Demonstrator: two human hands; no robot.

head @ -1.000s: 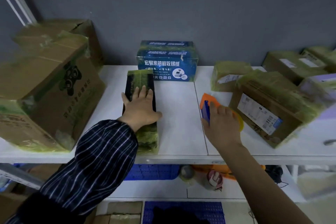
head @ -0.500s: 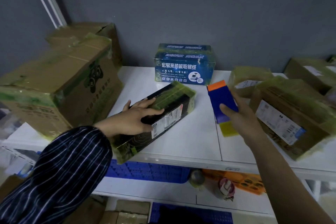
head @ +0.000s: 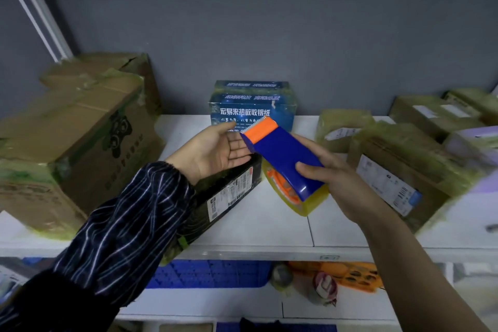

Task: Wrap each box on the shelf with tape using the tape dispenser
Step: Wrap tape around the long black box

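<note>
The white shelf [head: 269, 226] runs across the whole view, with a grey wall behind it. On its left side stands a big cardboard box [head: 67, 148] covered in yellowish tape, and a second one [head: 107, 67] stands behind it. On the right side, a brown box with a white label [head: 398, 170] and several more wrapped boxes fill the shelf up to the wall. A blue box with white writing [head: 253, 105] stands at the back in the middle, and a small wrapped box [head: 342, 127] is just beside it on the right.

The black box [head: 229, 191] lies slanted on the shelf under the left forearm. Its near corner reaches over the front edge. The open white surface is only the strip between this box and the brown one, towards the front edge.

The tape dispenser [head: 283, 153] is in the air above this strip. The right hand [head: 345, 180] grips its blue body, with the thumb on top. The yellow roll hangs below, and the orange end points to the left hand [head: 215, 148]. That hand is palm up with straight fingers and holds nothing. Its fingertips are hidden behind the orange end.

Half a second ago the left hand lay on the black box. Now it is lifted off and turned up, and the dispenser is tilted towards it.
</note>
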